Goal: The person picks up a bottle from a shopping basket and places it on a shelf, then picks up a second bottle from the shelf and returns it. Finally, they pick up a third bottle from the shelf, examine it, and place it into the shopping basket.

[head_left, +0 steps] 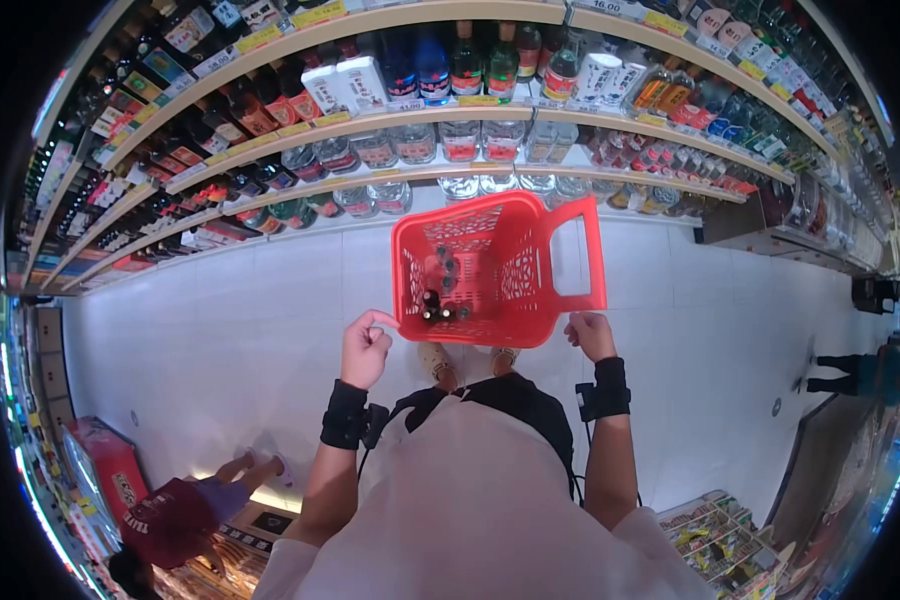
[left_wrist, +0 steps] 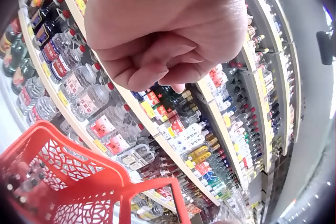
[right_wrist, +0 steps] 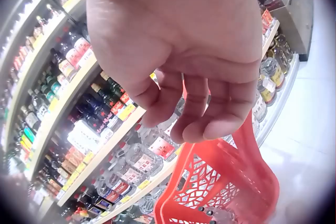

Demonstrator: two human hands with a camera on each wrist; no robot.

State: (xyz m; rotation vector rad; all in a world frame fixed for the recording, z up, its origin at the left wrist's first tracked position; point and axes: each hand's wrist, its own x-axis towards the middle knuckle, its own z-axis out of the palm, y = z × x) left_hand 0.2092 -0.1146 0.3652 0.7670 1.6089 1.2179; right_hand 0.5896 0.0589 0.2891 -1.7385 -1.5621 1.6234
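I have the red shopping basket (head_left: 535, 325) low in front of me, between my beige clogs (head_left: 436, 358) and the shelves (head_left: 360, 125), above the pale tiled floor (head_left: 260, 300). Its open top faces me, and its handle (head_left: 595, 255) leans out to the right. Inside, a few small bottles (head_left: 432, 300) gather toward the left side; some have dark tops.

My left hand (head_left: 366, 352) is near the basket's near left corner, fingers loosely curled with the index finger reaching out farther — it holds nothing. My right hand (head_left: 592, 337), also holding nothing, hangs near the lower end of the handle, its fingers loosely bent. I wear a black band (head_left: 346, 414) on each wrist.

Ahead, rows of bottles fill the shelves: large clear jugs (left_wrist: 86, 100) with red caps on a lower level, blue bottles (head_left: 433, 72) beside green ones (head_left: 502, 68) higher up. A person in a dark red shirt (head_left: 175, 520) is behind me on the left; another in black trousers (head_left: 835, 375) is off to the right.
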